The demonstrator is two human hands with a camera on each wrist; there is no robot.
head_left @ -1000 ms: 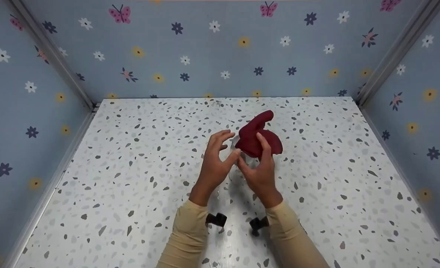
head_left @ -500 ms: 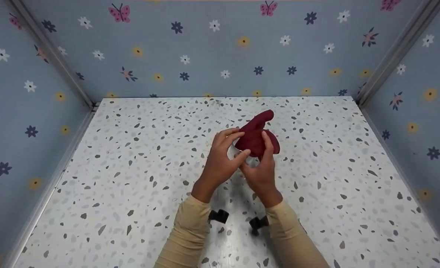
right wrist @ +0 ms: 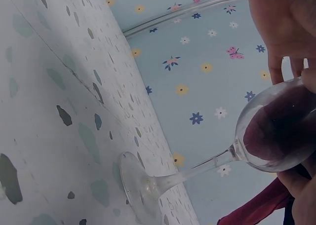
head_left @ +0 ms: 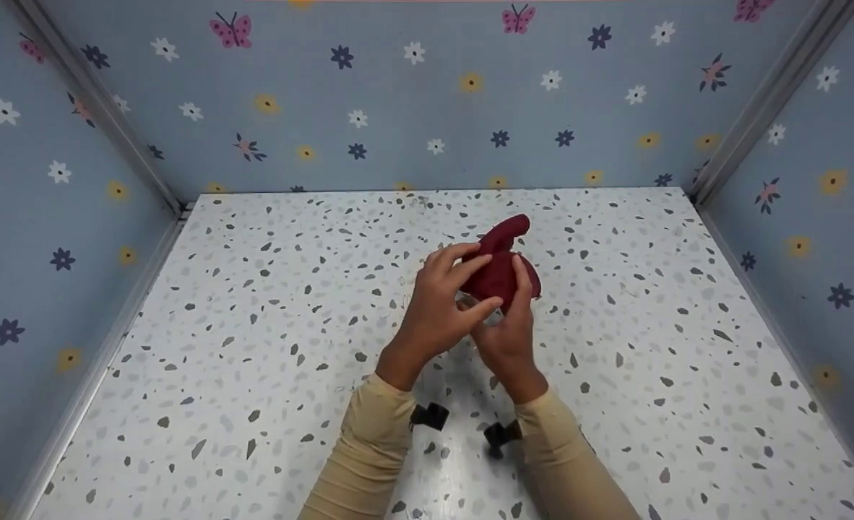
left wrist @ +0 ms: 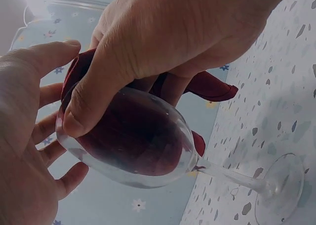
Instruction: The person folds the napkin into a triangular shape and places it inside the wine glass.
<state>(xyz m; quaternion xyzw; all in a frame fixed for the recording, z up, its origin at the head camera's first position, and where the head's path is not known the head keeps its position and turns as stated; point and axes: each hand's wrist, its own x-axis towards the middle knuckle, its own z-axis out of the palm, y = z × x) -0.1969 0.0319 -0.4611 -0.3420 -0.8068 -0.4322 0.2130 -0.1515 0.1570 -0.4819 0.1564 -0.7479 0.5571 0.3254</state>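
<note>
A clear wine glass (left wrist: 148, 151) stands upright on its foot, its bowl stuffed with a dark red cloth (head_left: 495, 278). Parts of the cloth hang out over the rim and stick out at the back. My right hand (head_left: 510, 347) holds the bowl at the rim, thumb on the near side and fingers behind, as the left wrist view shows. My left hand (head_left: 434, 310) reaches around the glass mouth with spread fingers over the cloth; its thumb crosses in front of the right thumb. Both hands and the cloth hide most of the glass in the head view.
The white speckled table (head_left: 253, 375) lies under both forearms. Blue floral panels (head_left: 398, 94) rise along its back and sides. A black wrist mount (head_left: 434, 417) sits at the inner side of the left sleeve, with another (head_left: 498, 437) at the right.
My left hand has moved right and onto the cloth, its thumb passing over the right thumb. The right hand has stayed nearly in place, and the cloth has shifted slightly.
</note>
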